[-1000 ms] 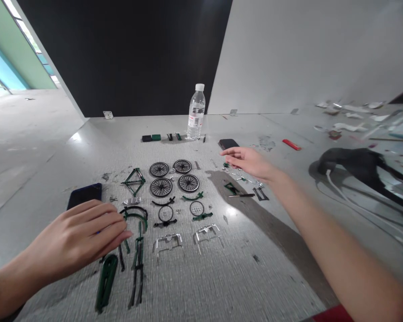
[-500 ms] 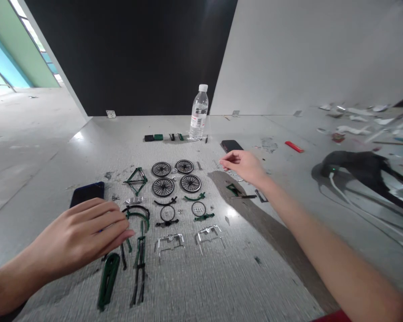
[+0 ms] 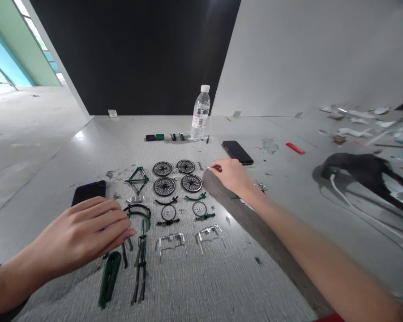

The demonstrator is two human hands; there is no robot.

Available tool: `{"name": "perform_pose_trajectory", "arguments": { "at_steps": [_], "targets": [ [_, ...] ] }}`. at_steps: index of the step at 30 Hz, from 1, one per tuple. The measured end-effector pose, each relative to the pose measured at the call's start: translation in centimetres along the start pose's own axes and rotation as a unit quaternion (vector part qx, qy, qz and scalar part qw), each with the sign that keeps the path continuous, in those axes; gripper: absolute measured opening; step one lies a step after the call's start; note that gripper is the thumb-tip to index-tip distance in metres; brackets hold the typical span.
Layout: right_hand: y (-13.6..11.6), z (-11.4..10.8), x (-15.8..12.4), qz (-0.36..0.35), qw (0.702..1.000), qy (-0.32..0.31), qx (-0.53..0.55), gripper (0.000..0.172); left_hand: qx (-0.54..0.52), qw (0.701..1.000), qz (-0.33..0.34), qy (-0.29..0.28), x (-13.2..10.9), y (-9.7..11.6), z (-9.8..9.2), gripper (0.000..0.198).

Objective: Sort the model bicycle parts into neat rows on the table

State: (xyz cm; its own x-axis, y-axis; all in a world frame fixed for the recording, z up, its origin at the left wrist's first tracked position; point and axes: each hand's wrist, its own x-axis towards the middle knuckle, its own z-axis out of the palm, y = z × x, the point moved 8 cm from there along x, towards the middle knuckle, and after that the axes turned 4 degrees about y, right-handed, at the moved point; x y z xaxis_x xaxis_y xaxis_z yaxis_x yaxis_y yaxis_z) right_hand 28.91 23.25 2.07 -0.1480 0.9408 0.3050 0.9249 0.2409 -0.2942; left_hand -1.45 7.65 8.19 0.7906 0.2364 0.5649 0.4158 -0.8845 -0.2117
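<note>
My left hand [image 3: 87,232] rests palm down at the left, fingers stretched out with nothing visible in them. It partly covers a dark phone [image 3: 90,191] and lies beside curved black and green mudguards [image 3: 143,209]. My right hand [image 3: 230,174] pinches a thin, pale small piece [image 3: 207,167] between thumb and forefinger, just right of the model bicycle wheels [image 3: 191,183]. A small grey strip [image 3: 200,166] lies near those fingertips. Left of the wheels is a green bicycle frame [image 3: 137,180]. The right hand and forearm hide part of the parts behind them.
A water bottle [image 3: 200,114] stands at the back, near a second phone [image 3: 237,152] and a red stick-like object [image 3: 295,148]. Clear plastic brackets [image 3: 171,239], front forks [image 3: 141,264] and a green slotted part [image 3: 109,279] lie in front. A black device with a white cable [image 3: 352,167] sits at right.
My right hand has moved left and slightly down, toward the wheels, uncovering the phone behind it. The left hand keeps its place.
</note>
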Motion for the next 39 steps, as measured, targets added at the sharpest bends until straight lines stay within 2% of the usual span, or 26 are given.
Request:
{"name": "perform_pose_trajectory", "arguments": {
  "at_steps": [5, 11, 15, 23, 39],
  "targets": [
    [-0.1, 0.0, -0.1, -0.014, 0.998, -0.030, -0.049, 0.034, 0.002, 1.000, -0.001, 0.003, 0.0, -0.1, 0.0, 0.009],
    [-0.5, -0.2, -0.6, -0.105, 0.987, -0.047, -0.114, 0.034, 0.002, 1.000, 0.004, 0.003, 0.0, 0.0, 0.0, 0.012],
    [-0.5, 0.2, -0.9, -0.101, 0.984, -0.060, -0.131, 0.037, 0.000, 1.000, 0.001, 0.002, 0.0, -0.1, 0.1, 0.012],
    [-2.2, 0.5, -1.2, -0.121, 0.978, -0.040, -0.165, 0.042, 0.003, 1.000, 0.003, 0.004, 0.1, 0.0, 0.0, 0.013],
    [-2.5, 0.2, -1.3, -0.120, 0.976, -0.046, -0.176, 0.041, 0.002, 1.000, 0.009, 0.001, 0.1, 0.0, 0.1, 0.014]
  ]
}}
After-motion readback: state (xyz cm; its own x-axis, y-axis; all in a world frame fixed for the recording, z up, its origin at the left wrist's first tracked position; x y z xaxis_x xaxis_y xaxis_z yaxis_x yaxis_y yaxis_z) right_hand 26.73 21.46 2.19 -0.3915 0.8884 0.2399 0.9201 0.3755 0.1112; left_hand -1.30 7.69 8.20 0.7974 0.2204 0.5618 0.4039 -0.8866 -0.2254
